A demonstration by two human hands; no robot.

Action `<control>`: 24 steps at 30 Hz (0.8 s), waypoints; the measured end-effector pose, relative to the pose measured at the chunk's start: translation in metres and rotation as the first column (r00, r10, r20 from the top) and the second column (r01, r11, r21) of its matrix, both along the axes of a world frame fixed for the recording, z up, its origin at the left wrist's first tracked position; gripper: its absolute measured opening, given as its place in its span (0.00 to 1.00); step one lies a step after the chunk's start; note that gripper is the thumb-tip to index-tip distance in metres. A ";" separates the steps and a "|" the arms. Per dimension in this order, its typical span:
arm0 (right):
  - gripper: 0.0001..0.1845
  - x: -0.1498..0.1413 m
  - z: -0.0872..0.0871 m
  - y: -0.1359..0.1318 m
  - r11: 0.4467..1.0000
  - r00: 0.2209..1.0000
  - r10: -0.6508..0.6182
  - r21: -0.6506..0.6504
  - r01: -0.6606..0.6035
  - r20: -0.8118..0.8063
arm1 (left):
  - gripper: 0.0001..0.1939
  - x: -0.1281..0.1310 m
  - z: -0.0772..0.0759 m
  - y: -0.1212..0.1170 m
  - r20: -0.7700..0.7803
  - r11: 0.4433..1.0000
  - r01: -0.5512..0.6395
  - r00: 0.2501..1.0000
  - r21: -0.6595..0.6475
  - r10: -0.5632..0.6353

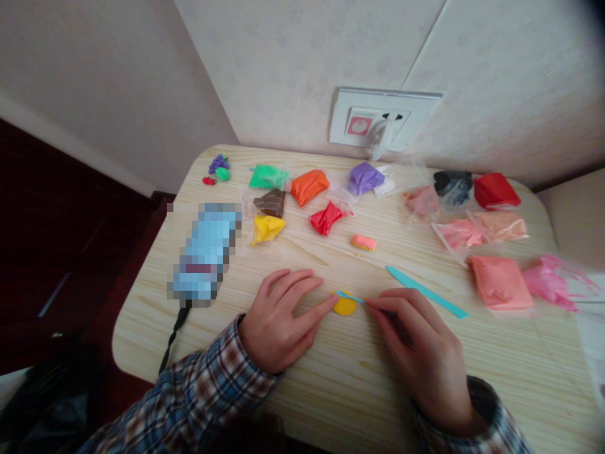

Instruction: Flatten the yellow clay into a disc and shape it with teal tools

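Observation:
A flat yellow clay disc (345, 307) lies on the wooden table (331, 384) between my hands. My left hand (278, 321) rests on the table with its fingers stretched out, and the index fingertip touches the disc's left edge. My right hand (418, 353) pinches a thin teal clay tool (350, 297), whose tip lies across the top of the disc. A second, longer teal clay knife (425, 291) lies on the table just beyond my right hand.
Several small bags of coloured clay lie along the back of the table: green (267, 176), orange (309, 186), purple (365, 178), red (495, 190), pink (501, 282). A small orange-pink clay piece (363, 242) sits mid-table. A wall socket (378, 120) is behind. A blurred object (204, 252) lies left.

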State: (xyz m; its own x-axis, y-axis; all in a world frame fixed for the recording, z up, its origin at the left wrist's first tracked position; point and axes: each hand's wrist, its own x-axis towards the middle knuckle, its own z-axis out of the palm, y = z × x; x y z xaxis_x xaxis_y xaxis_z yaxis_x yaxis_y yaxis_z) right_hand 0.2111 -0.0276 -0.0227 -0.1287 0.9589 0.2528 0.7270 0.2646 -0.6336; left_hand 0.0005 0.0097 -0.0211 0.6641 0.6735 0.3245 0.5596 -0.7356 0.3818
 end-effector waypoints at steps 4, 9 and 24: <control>0.05 0.001 0.001 -0.001 1.000 1.000 -0.002 0.006 0.002 -0.003 | 0.23 0.000 0.002 -0.002 0.032 0.999 -0.034 0.999 0.005 0.034; 0.05 0.001 0.002 0.000 0.999 1.000 -0.015 0.039 0.016 -0.006 | 0.25 0.000 0.003 -0.004 0.152 0.993 -0.107 0.984 0.058 0.097; 0.06 0.001 0.001 0.000 1.000 1.000 -0.010 0.010 0.010 -0.023 | 0.21 -0.003 -0.002 -0.002 -0.018 0.998 -0.027 0.999 0.050 0.028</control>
State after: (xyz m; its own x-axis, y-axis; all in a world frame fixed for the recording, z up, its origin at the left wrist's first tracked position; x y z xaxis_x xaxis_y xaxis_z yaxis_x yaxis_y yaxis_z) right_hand 0.2119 -0.0279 -0.0221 -0.1131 0.9574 0.2657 0.7149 0.2642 -0.6474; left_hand -0.0021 0.0074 -0.0229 0.6516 0.6751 0.3460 0.5866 -0.7376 0.3344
